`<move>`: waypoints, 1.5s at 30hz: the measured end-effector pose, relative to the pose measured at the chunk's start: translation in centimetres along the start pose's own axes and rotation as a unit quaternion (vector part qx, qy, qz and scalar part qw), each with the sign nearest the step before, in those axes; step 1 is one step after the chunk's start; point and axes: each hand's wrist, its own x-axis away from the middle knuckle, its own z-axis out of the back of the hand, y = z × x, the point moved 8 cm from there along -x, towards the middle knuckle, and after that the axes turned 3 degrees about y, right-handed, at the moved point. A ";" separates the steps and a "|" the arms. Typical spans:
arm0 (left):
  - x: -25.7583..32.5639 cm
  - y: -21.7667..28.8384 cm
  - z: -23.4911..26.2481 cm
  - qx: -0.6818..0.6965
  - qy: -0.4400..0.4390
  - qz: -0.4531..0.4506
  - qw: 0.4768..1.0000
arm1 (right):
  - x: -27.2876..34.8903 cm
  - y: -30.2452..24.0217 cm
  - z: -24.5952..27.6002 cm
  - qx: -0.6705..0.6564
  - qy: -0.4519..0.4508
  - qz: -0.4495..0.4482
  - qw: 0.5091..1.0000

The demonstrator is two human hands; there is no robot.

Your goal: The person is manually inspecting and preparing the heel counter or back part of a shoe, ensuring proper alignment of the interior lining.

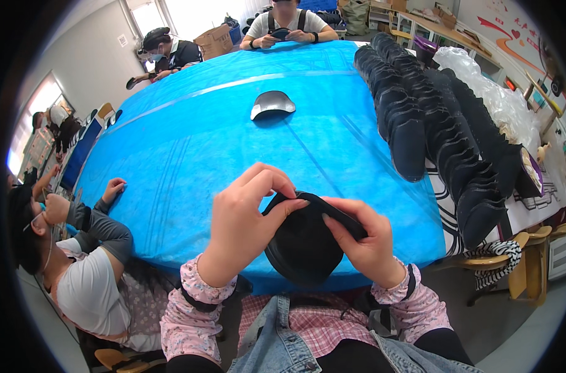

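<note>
Left hand: I see my left hand (242, 217) raised over the near edge of the surface, its fingers (277, 186) bent and pinched together on the upper left rim of the black cap piece.
Right hand: my right hand (364, 239) is on the other side, its fingers (333, 227) clamped on the upper right rim of the same piece, thumb on the front.
Black cap piece: the black cap piece (301, 245) is a rounded, dark part, held between both hands, just above the near edge of the surface; its lower curve hangs below my fingers.
Surface: the surface (190, 143) is covered with a blue sheet and stretches far beyond my fingers.
Grey piece: a grey curved piece (272, 103) lies alone on the blue sheet, well apart from my fingers, straight ahead of them.
Black stacks: long rows of stacked black pieces (432, 118) lie to the right of my right fingers, running away from me.
Plastic bags: clear plastic bags (500, 99) lie beyond these rows, farther right.
Other people: one person (90, 267) sits near my left fingers with a hand on the blue sheet; two more (286, 25) sit at the far side, each holding something dark.
Chair: a wooden chair (525, 261) stands to the lower right of my right fingers.
</note>
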 end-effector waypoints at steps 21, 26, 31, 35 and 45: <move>1.3 -1.0 -3.4 0.135 -0.226 0.089 0.960 | -0.4 -0.4 1.5 0.038 -0.128 -0.028 0.991; 3.1 -3.0 -4.3 0.378 -0.286 0.256 0.843 | -0.9 -0.5 2.0 0.018 -0.152 -0.097 0.983; 4.3 -3.5 -4.3 0.307 -0.376 0.316 0.815 | -1.7 -1.4 2.5 0.068 -0.121 -0.071 0.988; 5.1 -1.2 -5.6 0.386 -0.390 0.233 0.803 | -1.7 -0.5 2.1 0.013 -0.158 -0.103 0.982; 3.0 -1.6 -4.7 0.258 -0.298 0.061 0.917 | -1.6 1.8 1.4 -0.059 -0.168 -0.234 0.956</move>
